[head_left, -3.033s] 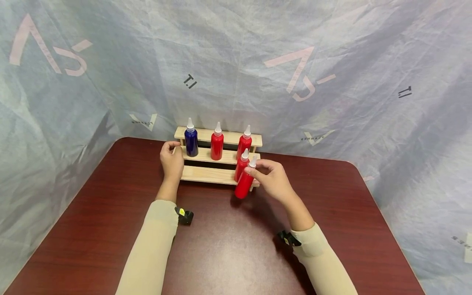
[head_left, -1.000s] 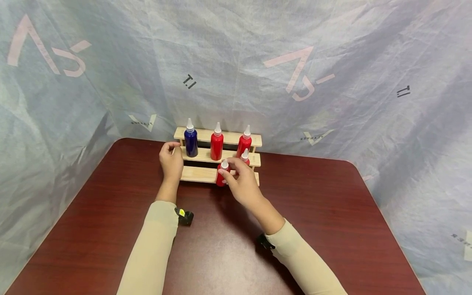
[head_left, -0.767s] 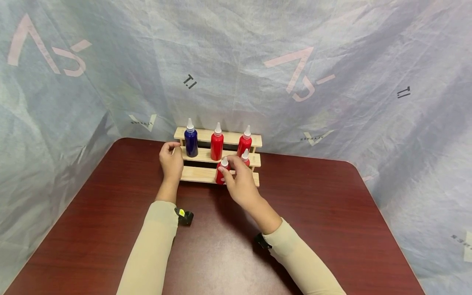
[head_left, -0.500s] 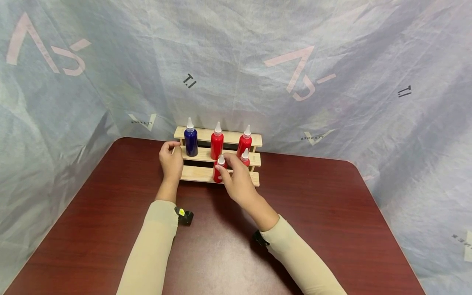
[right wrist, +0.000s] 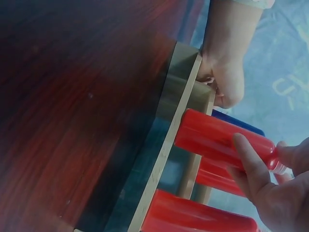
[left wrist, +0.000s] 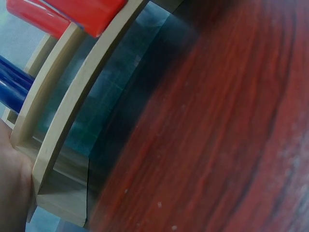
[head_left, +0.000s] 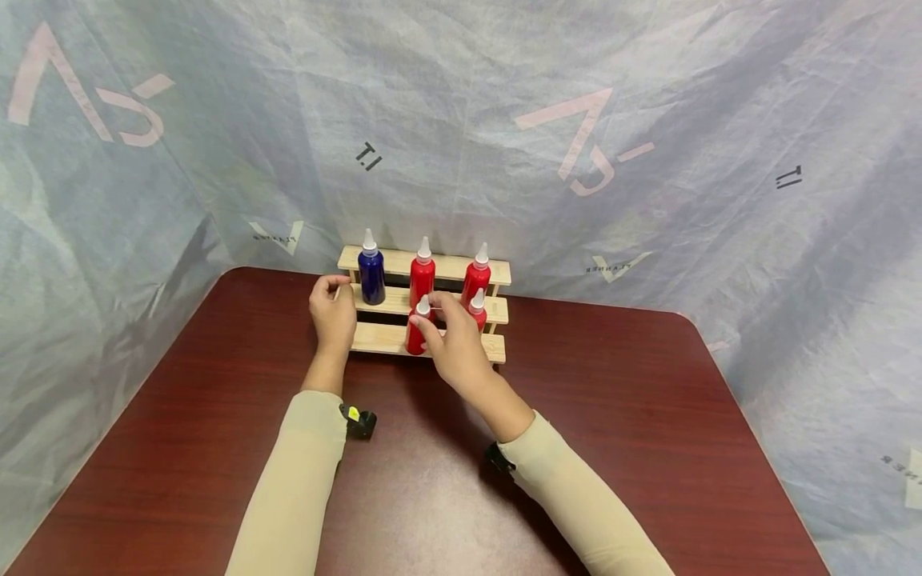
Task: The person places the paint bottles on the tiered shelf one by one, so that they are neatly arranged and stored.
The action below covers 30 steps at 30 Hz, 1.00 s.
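Note:
A three-tier wooden rack [head_left: 374,339] stands near the back of the table. My right hand [head_left: 457,344] holds a red squeeze bottle [head_left: 414,338] near its white nozzle, upright at the lowest tier, around mid-length. In the right wrist view the base of that bottle [right wrist: 205,133] meets the front board, with fingers along its side. My left hand [head_left: 334,320] grips the rack's left end, fingers curled at the middle tier. Another red bottle [head_left: 479,314] stands at the right of the lowest tier, partly hidden by my right hand.
On the middle tier are a blue bottle [head_left: 372,280] at left, a red bottle [head_left: 422,274] in the centre and another red bottle [head_left: 476,278] at right. The top tier [head_left: 454,266] bears nothing. Grey cloth [head_left: 461,160] hangs behind the dark red table [head_left: 612,400].
My right hand has carried the red bottle leftward, from tilted in front of the rack's right end to upright at the lowest tier near the middle. My left hand stays at the rack's end.

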Each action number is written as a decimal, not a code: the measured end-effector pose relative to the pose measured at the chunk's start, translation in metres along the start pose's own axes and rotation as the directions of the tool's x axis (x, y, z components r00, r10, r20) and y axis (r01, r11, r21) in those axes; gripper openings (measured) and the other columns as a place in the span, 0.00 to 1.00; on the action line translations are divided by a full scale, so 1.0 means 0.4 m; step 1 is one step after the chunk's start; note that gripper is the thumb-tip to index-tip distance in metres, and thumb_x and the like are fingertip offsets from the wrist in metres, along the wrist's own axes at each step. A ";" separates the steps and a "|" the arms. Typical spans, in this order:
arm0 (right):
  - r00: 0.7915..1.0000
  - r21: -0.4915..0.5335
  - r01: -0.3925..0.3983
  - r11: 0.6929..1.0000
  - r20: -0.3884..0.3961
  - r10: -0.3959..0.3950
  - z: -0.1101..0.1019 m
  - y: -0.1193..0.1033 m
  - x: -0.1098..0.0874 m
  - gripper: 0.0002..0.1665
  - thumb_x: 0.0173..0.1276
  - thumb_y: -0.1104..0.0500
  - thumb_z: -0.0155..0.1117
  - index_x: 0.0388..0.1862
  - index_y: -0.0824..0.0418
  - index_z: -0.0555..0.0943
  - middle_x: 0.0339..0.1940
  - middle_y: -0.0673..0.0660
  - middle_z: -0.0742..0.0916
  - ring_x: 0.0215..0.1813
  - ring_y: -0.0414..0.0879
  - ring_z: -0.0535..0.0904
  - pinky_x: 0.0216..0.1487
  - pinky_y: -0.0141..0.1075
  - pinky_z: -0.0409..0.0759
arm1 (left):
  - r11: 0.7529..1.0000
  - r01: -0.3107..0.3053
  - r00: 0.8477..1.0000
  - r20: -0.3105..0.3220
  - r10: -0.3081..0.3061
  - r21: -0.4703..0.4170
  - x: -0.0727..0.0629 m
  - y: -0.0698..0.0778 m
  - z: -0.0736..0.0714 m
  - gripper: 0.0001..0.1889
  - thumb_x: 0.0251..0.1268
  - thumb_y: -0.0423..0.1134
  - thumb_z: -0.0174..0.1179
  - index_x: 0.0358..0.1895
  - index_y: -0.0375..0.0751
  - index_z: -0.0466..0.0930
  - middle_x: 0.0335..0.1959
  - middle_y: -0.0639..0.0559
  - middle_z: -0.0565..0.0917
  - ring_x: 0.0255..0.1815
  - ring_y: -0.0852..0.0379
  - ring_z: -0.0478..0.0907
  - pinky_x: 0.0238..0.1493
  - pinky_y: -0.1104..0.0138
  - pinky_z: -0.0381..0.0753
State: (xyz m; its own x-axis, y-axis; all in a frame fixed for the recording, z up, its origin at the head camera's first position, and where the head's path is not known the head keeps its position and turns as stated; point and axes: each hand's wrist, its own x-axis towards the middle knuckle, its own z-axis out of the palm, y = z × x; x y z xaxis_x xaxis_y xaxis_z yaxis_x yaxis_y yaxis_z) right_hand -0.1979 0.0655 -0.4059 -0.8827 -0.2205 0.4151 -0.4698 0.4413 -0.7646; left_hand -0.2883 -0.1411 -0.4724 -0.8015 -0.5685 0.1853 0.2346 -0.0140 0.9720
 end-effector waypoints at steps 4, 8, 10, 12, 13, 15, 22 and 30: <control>0.998 0.048 -0.065 0.997 0.003 0.065 0.008 -0.005 0.011 0.22 0.76 0.57 0.68 0.62 0.63 0.75 0.59 0.64 0.85 0.59 0.56 0.88 0.30 0.30 0.87 | 1.000 0.002 1.000 -0.005 -0.002 0.005 0.002 0.002 -0.002 0.08 0.71 0.27 0.54 0.45 0.25 0.81 0.40 0.58 0.78 0.45 0.61 0.77 0.49 0.72 0.74; 0.998 0.072 -0.069 0.995 -0.002 0.069 0.016 -0.007 0.019 0.23 0.75 0.59 0.69 0.63 0.64 0.75 0.61 0.64 0.85 0.63 0.57 0.87 0.31 0.33 0.88 | 1.000 0.004 1.000 -0.007 -0.004 0.009 0.003 0.005 -0.003 0.08 0.71 0.27 0.54 0.44 0.26 0.81 0.40 0.58 0.78 0.44 0.60 0.77 0.48 0.72 0.74; 0.999 0.060 -0.049 0.997 -0.017 0.050 0.019 -0.006 0.021 0.22 0.75 0.59 0.69 0.63 0.64 0.75 0.61 0.63 0.86 0.67 0.58 0.85 0.40 0.37 0.91 | 1.000 0.004 1.000 -0.005 -0.004 0.014 0.002 0.005 -0.003 0.08 0.70 0.27 0.54 0.44 0.26 0.82 0.40 0.58 0.78 0.45 0.59 0.77 0.48 0.72 0.74; 0.999 0.044 -0.029 0.999 -0.035 0.031 0.021 -0.005 0.022 0.22 0.75 0.60 0.69 0.62 0.65 0.76 0.60 0.64 0.87 0.68 0.58 0.84 0.51 0.43 0.91 | 1.000 0.002 1.000 -0.003 -0.002 0.015 0.002 0.005 -0.002 0.08 0.70 0.27 0.54 0.44 0.26 0.82 0.40 0.58 0.78 0.45 0.58 0.77 0.48 0.72 0.74; 0.999 0.039 -0.021 0.999 -0.044 0.023 0.022 -0.004 0.023 0.22 0.75 0.60 0.69 0.62 0.65 0.76 0.60 0.64 0.87 0.67 0.58 0.84 0.54 0.44 0.90 | 1.000 0.001 1.000 -0.001 -0.001 0.014 0.001 0.006 -0.002 0.08 0.70 0.27 0.54 0.44 0.26 0.82 0.40 0.58 0.78 0.46 0.58 0.77 0.49 0.72 0.74; 0.998 0.028 -0.009 1.000 -0.060 0.011 0.026 -0.001 0.025 0.21 0.75 0.59 0.69 0.61 0.65 0.76 0.59 0.64 0.87 0.66 0.58 0.85 0.63 0.46 0.86 | 1.000 -0.002 1.000 -0.002 0.002 0.010 0.000 0.005 -0.002 0.08 0.70 0.27 0.54 0.44 0.25 0.82 0.40 0.58 0.78 0.47 0.59 0.77 0.50 0.72 0.74; 0.999 0.027 -0.013 1.000 -0.047 0.014 0.026 0.004 0.021 0.23 0.78 0.60 0.66 0.67 0.65 0.75 0.64 0.64 0.86 0.71 0.56 0.82 0.74 0.47 0.78 | 1.000 -0.018 1.000 -0.008 0.018 0.001 0.001 -0.001 0.002 0.09 0.70 0.27 0.54 0.44 0.24 0.81 0.40 0.58 0.79 0.48 0.60 0.77 0.55 0.72 0.74; 0.999 -0.069 -0.024 0.997 0.039 0.027 -0.008 -0.026 -0.024 0.38 0.80 0.56 0.62 0.83 0.59 0.61 0.81 0.61 0.72 0.83 0.54 0.67 0.82 0.53 0.68 | 1.000 -0.012 1.000 0.013 0.012 -0.002 0.000 0.002 -0.003 0.09 0.70 0.27 0.54 0.45 0.24 0.81 0.44 0.51 0.79 0.47 0.59 0.76 0.52 0.72 0.73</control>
State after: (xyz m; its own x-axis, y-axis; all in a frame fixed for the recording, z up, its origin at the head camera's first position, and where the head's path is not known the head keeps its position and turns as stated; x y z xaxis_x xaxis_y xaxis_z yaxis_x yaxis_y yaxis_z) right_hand -0.1847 0.0658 -0.4004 -0.8947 -0.2423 0.3751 -0.4465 0.5055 -0.7383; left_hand -0.2872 -0.1422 -0.4719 -0.8057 -0.5581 0.1983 0.2448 -0.0090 0.9695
